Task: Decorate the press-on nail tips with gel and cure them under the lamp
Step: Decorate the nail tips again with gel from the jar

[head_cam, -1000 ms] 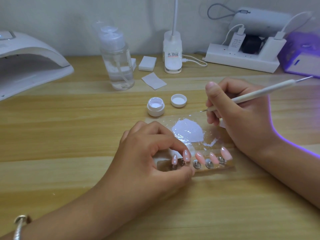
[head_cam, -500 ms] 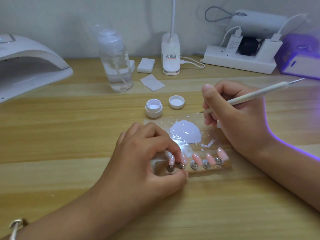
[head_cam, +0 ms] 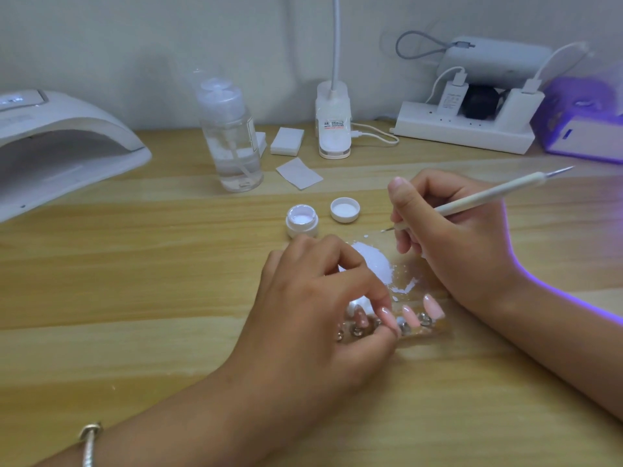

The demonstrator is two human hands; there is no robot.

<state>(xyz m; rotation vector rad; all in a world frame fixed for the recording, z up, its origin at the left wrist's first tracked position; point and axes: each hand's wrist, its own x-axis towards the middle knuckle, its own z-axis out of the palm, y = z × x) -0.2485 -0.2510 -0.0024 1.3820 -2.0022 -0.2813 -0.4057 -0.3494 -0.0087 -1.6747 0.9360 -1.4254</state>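
Several pink nail tips (head_cam: 409, 315) stand on metal studs along the near edge of a clear plate (head_cam: 428, 274) smeared with white gel (head_cam: 372, 261). My left hand (head_cam: 320, 308) pinches one tip in the middle of the row between thumb and forefinger. My right hand (head_cam: 451, 237) holds a thin white dotting tool (head_cam: 478, 200), its fine point hovering over the plate's far edge. An open white gel pot (head_cam: 301, 220) and its lid (head_cam: 344, 209) sit just beyond the plate.
A white curing lamp (head_cam: 60, 143) stands at the far left, a second lamp glowing purple (head_cam: 583, 123) at the far right. A clear pump bottle (head_cam: 231, 136), white wipes (head_cam: 299, 173), a desk lamp base (head_cam: 333, 129) and a power strip (head_cam: 465, 133) line the back.
My left hand slid right along the row, from the leftmost tips to one nearer the middle. My right hand kept the tool in about the same place.
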